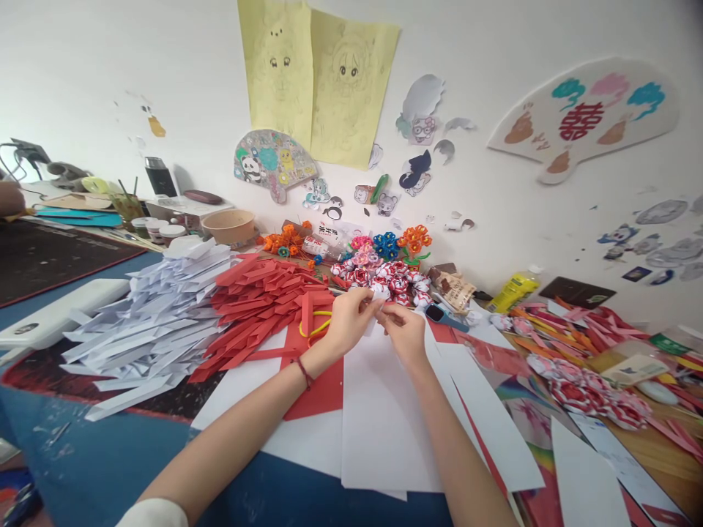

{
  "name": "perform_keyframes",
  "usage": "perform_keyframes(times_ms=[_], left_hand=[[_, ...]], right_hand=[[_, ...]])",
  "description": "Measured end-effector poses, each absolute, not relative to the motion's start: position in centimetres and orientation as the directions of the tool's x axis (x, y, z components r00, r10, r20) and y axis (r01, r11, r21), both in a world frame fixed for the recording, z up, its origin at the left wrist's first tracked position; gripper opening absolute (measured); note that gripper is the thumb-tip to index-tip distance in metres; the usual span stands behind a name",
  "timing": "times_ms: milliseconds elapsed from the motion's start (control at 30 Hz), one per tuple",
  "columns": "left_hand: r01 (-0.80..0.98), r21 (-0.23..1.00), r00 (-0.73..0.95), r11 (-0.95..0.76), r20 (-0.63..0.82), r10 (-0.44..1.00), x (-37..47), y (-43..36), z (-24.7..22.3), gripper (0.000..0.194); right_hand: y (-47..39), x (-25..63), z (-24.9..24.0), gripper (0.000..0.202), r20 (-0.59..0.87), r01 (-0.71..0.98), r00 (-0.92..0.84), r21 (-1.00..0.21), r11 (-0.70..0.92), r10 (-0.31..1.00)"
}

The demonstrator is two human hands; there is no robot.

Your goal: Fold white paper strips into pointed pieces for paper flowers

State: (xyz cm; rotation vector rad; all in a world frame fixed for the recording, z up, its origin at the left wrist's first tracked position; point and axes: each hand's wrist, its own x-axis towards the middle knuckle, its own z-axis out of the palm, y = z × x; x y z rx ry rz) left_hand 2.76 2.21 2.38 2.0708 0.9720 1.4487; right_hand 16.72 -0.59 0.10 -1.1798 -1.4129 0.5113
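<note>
**Two hands meet over a small paper piece at a crowded craft table**

We see the left hand [348, 320] and the right hand [403, 331] drawn together above white sheets [384, 424] spread on the table [110, 454], both pinching a small white paper piece [378, 301] that sits between their fingertips. The piece is held just clear of the sheets, at the near edge of a cluster of red-and-white paper flowers [392, 279], which lies directly behind the hands. The left hand's thumb and fingers close on the piece from its left side; the right hand's fingers curl in and grip it from the right. A red cord [304, 371] circles the left wrist.

To the left of the hands we find a heap of red paper strips [258, 307], and farther left a larger heap of white paper strips [148, 322]. A yellow loop [313, 327] lies just beside the left hand. A blue gadget [442, 316] rests close to the right hand, and more red-and-white flowers [587, 391] lie well apart on the right. Drawings and cut-outs cover the wall [494, 190] behind.
</note>
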Motion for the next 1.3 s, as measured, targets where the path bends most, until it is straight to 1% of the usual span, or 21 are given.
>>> perform_keyframes(times_ms=[333,467,600,667,800,900,1033,1100,1200,1300], left_hand=[[0.311,0.708,0.199,-0.634,0.604,0.772,2.8,2.0,2.5,0.027],[0.247,0.748,0.188,-0.616,0.587,0.788,2.7,2.1,2.7,0.026],[0.091,0.828,0.145,-0.553,0.539,0.830,2.6,2.5,2.7,0.025],[0.050,0.850,0.126,-0.525,0.516,0.847,2.6,2.7,2.6,0.027],[0.035,0.853,0.125,-0.521,0.514,0.849,2.6,2.8,2.3,0.030],[0.035,0.848,0.124,-0.528,0.521,0.845,2.5,2.8,2.3,0.031],[0.033,0.864,0.134,-0.503,0.495,0.859,2.4,2.9,2.3,0.032],[0.040,0.877,0.150,-0.479,0.468,0.871,2.5,3.2,2.2,0.033],[0.044,0.898,0.197,-0.439,0.423,0.885,2.7,3.6,1.8,0.034],[0.079,0.886,0.246,-0.457,0.427,0.870,2.8,3.8,1.5,0.035]], right_hand=[[-0.7,16.7,0.3,0.030,0.482,0.371,0.151,-0.837,0.402,0.863],[-0.7,16.8,0.4,0.030,0.481,0.340,0.125,-0.842,0.418,0.868],[-0.8,16.8,0.6,0.030,0.418,0.266,0.103,-0.886,0.380,0.902],[-0.9,16.7,0.7,0.030,0.384,0.230,0.084,-0.905,0.357,0.920],[-1.3,16.6,1.0,0.031,0.324,0.159,0.043,-0.936,0.314,0.945],[-1.5,16.5,1.3,0.032,0.298,0.135,-0.013,-0.945,0.297,0.954],[-1.6,16.3,1.5,0.033,0.244,0.099,-0.089,-0.963,0.252,0.966],[-1.6,16.4,1.5,0.033,0.241,0.091,-0.085,-0.964,0.249,0.967],[-1.5,16.6,1.3,0.032,0.281,0.102,-0.031,-0.954,0.283,0.959],[-1.4,16.8,1.2,0.031,0.307,0.106,0.017,-0.947,0.304,0.952]])
